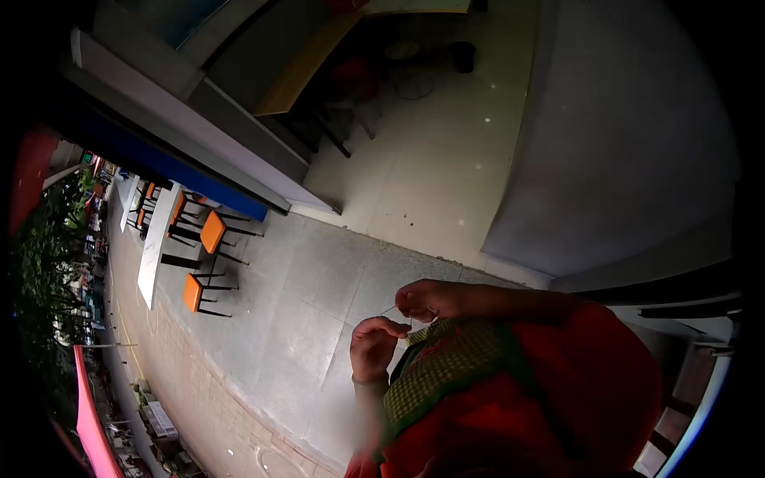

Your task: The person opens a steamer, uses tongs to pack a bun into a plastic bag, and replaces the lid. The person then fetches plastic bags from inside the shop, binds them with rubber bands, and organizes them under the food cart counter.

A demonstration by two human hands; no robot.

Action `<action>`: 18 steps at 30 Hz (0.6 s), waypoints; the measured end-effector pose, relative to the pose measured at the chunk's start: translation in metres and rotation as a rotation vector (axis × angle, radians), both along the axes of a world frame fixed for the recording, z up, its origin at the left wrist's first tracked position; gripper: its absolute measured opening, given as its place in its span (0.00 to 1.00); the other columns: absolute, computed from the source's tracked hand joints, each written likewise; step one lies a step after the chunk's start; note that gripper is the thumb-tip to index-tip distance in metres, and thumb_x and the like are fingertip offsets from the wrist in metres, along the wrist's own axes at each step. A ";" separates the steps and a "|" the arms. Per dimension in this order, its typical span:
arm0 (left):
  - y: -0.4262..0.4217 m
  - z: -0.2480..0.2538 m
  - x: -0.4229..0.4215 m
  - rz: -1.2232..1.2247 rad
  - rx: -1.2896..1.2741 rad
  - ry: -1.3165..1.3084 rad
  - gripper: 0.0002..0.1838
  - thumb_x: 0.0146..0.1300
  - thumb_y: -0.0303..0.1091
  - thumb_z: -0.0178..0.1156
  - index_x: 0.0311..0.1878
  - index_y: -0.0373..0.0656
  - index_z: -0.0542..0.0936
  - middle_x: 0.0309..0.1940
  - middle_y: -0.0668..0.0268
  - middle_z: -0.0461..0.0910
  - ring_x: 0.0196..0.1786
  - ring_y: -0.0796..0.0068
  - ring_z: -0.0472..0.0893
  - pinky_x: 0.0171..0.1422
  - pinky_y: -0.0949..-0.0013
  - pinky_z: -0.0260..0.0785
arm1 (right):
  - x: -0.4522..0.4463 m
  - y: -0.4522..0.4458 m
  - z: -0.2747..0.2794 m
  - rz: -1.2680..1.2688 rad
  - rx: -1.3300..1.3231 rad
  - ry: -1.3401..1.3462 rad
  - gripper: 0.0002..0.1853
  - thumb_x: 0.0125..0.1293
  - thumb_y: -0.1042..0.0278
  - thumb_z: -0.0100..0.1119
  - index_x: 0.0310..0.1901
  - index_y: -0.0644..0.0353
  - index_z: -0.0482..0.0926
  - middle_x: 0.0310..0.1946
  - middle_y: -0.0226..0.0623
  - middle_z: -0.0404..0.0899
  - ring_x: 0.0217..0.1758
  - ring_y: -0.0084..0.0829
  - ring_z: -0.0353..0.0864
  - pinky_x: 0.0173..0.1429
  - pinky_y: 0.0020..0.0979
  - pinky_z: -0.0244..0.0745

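Note:
The view is tipped sideways, and both hands are close together in front of the body. My left hand (pixel 374 348) is bent up, with its thumb and fingers drawn together. Just above it, my right hand (pixel 424 301) has curled fingers in a pinch. A very thin pale strand seems to show between the fingertips; what it is, I cannot tell. Beside the hands hangs a green and yellow checked cloth (pixel 454 358) with a dark green edge, over red clothing (pixel 590 366) on my body.
Grey floor tiles (pixel 319 271) meet a paler indoor floor (pixel 422 167) at a doorway. Orange stools (pixel 212 232) stand by a long white table (pixel 158 247). A grey panel (pixel 621 143) is at the right. A paved walkway (pixel 191 382), trees (pixel 44 295) and a pink canopy (pixel 92 414) lie at the left.

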State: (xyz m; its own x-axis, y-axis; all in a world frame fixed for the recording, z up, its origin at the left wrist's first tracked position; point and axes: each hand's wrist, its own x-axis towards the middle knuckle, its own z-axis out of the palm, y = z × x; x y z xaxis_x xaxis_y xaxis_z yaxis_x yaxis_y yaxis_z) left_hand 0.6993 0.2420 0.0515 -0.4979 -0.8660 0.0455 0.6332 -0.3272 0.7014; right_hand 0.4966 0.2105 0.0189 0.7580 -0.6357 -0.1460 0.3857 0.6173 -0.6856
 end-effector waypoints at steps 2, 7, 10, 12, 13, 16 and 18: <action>-0.075 -0.011 -0.025 -0.241 0.082 0.237 0.19 0.64 0.24 0.44 0.55 0.34 0.77 0.48 0.48 0.80 0.18 0.75 0.74 0.29 0.68 0.72 | -0.013 -0.041 0.015 -0.097 0.027 0.010 0.10 0.71 0.62 0.50 0.34 0.58 0.73 0.21 0.23 0.62 0.19 0.16 0.53 0.24 0.21 0.49; -0.236 -0.005 -0.107 -0.844 0.102 0.394 0.35 0.71 0.44 0.48 0.75 0.46 0.46 0.56 0.38 0.73 0.15 0.75 0.72 0.18 0.79 0.65 | -0.084 -0.131 0.039 -0.306 -0.151 0.159 0.10 0.66 0.61 0.49 0.36 0.59 0.76 0.20 0.21 0.60 0.20 0.16 0.53 0.25 0.22 0.48; -0.326 -0.002 -0.164 -0.969 0.037 0.322 0.53 0.62 0.62 0.55 0.76 0.52 0.32 0.63 0.37 0.64 0.18 0.72 0.74 0.18 0.78 0.65 | -0.127 -0.195 0.021 -0.553 -0.389 0.327 0.14 0.66 0.61 0.48 0.43 0.62 0.78 0.20 0.22 0.60 0.20 0.17 0.54 0.26 0.22 0.48; -0.385 0.001 -0.203 -0.962 -0.050 0.193 0.63 0.52 0.72 0.59 0.76 0.55 0.28 0.71 0.40 0.54 0.23 0.71 0.76 0.20 0.78 0.67 | -0.166 -0.252 0.017 -0.597 -0.101 0.297 0.16 0.67 0.63 0.47 0.49 0.64 0.77 0.21 0.24 0.62 0.22 0.18 0.56 0.27 0.23 0.52; -0.415 0.008 -0.225 -0.950 -0.109 0.070 0.63 0.51 0.73 0.58 0.76 0.55 0.30 0.70 0.42 0.55 0.25 0.72 0.76 0.21 0.78 0.68 | -0.186 -0.281 0.012 -0.687 0.108 0.258 0.17 0.68 0.64 0.47 0.52 0.65 0.76 0.21 0.25 0.63 0.23 0.18 0.57 0.28 0.23 0.54; -0.477 0.025 -0.284 -0.777 -0.317 -0.542 0.57 0.54 0.47 0.71 0.77 0.54 0.40 0.59 0.53 0.67 0.29 0.75 0.75 0.27 0.76 0.71 | -0.238 -0.348 -0.010 -1.065 0.366 0.069 0.16 0.69 0.64 0.48 0.52 0.63 0.75 0.31 0.29 0.71 0.29 0.20 0.64 0.29 0.23 0.60; -0.511 0.009 -0.330 -0.541 -0.928 -0.947 0.49 0.55 0.36 0.69 0.76 0.49 0.51 0.52 0.58 0.70 0.29 0.74 0.75 0.32 0.72 0.73 | -0.272 -0.386 -0.021 -1.146 0.368 -0.026 0.16 0.69 0.64 0.49 0.52 0.64 0.75 0.34 0.31 0.72 0.31 0.21 0.65 0.30 0.23 0.62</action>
State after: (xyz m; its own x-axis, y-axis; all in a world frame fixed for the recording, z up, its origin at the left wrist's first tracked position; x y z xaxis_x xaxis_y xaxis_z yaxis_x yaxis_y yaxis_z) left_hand 0.3694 -0.2685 0.0606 -0.9130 -0.4049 -0.0503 -0.2383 0.4291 0.8712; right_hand 0.2246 -0.1755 -0.0020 -0.2149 -0.8651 -0.4532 0.8490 0.0639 -0.5246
